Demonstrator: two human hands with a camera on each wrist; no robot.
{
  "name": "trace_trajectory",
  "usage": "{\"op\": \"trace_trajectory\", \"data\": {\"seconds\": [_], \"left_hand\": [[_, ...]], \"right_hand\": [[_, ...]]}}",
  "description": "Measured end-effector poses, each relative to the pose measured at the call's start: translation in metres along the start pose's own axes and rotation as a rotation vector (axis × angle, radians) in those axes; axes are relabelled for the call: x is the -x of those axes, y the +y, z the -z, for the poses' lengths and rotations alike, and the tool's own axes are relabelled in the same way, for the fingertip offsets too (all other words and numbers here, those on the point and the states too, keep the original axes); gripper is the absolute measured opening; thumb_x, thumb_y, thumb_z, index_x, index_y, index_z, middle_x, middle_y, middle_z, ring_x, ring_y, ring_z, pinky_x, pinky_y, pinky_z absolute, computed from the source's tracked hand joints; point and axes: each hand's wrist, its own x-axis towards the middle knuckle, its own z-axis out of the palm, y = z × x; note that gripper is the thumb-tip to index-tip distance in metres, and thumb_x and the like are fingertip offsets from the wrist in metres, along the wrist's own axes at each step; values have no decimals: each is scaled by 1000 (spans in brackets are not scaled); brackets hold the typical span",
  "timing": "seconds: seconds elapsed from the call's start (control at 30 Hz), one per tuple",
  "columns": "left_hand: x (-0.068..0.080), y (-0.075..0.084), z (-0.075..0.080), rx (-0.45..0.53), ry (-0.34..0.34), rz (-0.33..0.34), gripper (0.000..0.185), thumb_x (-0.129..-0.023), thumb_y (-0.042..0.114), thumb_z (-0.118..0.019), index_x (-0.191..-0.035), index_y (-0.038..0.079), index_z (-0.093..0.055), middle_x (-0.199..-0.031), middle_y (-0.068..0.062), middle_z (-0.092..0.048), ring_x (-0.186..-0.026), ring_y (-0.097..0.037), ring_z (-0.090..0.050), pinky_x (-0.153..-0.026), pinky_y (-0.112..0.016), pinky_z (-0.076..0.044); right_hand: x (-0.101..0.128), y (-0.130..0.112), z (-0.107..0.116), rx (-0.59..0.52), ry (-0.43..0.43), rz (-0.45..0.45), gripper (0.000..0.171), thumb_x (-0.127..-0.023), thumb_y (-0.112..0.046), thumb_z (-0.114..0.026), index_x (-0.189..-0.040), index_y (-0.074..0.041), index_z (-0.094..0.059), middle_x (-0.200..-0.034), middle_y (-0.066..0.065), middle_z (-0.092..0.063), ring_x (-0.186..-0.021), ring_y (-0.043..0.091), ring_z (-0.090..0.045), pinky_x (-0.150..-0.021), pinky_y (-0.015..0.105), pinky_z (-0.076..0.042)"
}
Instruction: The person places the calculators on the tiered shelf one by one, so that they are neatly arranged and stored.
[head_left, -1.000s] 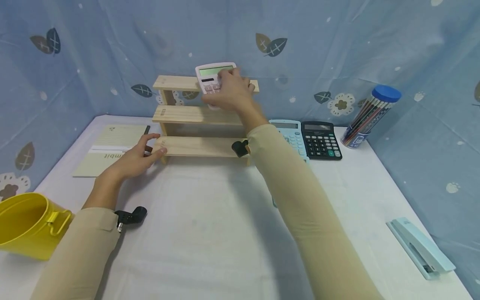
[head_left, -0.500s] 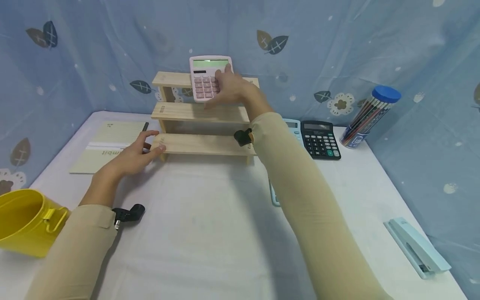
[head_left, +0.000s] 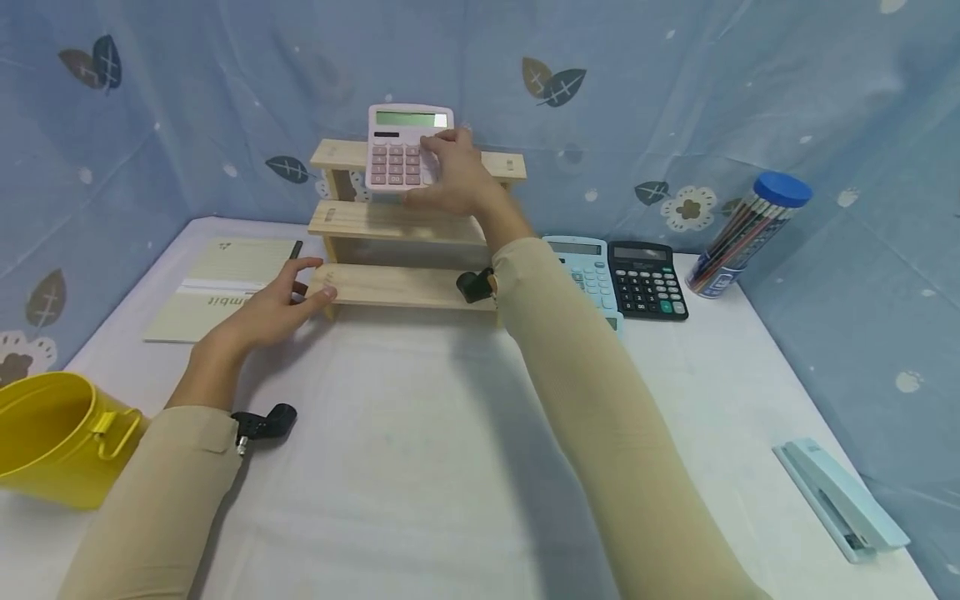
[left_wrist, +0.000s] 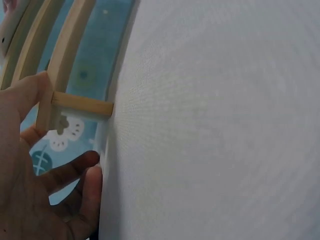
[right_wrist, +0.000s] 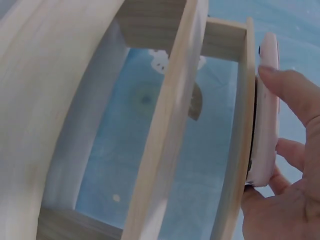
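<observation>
A pink calculator (head_left: 393, 158) with a green-tinted screen overlaps the top tier of a three-tier wooden shelf (head_left: 405, 287) in the head view. My right hand (head_left: 457, 179) grips its right side. Seen from the right wrist, the calculator (right_wrist: 265, 125) sits right at the top board, with my thumb and fingers (right_wrist: 287, 155) around it. At the shelf's lower left, my left hand (head_left: 262, 312) pinches the end of the bottom board between thumb and a finger. In the left wrist view, the other fingers of that hand (left_wrist: 25, 185) extend loosely beside the shelf.
Right of the shelf lie a light blue calculator (head_left: 588, 271) and a black one (head_left: 647, 283); part of another blue one shows under my right sleeve. Beyond stands a pencil tub (head_left: 738, 242). A stapler (head_left: 840, 500), yellow bucket (head_left: 60, 450) and notepad (head_left: 217, 292) flank the table.
The pink calculator has moved left and slightly up in my right hand and turned from a tilt to nearly straight. My left hand stays at the bottom board's end.
</observation>
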Motion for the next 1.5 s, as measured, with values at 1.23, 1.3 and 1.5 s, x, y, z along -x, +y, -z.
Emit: {"op": "trace_trajectory", "data": {"seconds": [1.23,1.3,1.5], "left_hand": [[1,9,-8,13,12,-6,86,-102,66,-43,-166,24,-3,-146,-36,-41,-129,-52,-48,-100,-68,-41],[1,9,-8,16,12,-8,86,-103,65,-43,-166,24,-3,-146,-36,-41,-130,-52,-48,-100,-68,-41],[1,9,-9,25,12,-6,85,-103,65,-44,-166,24,-4,-147,-36,-40,-129,-52,-48,-100,-68,-41]], "right_hand": [[-4,-16,-26,-16,60,-41,80,-102,-51,-57,-166,-27,-16,-172,-1,-1,-158,10,-9,-127,38,0],[-4,-16,-26,-21,62,-50,79,-102,-51,-57,-166,-28,-16,-172,-1,-1,-157,9,-8,-126,37,0],[-4,-17,-26,-17,33,-58,80,-102,-54,-54,-166,-28,-13,-172,-1,4,-158,8,-5,-126,35,2]]}}
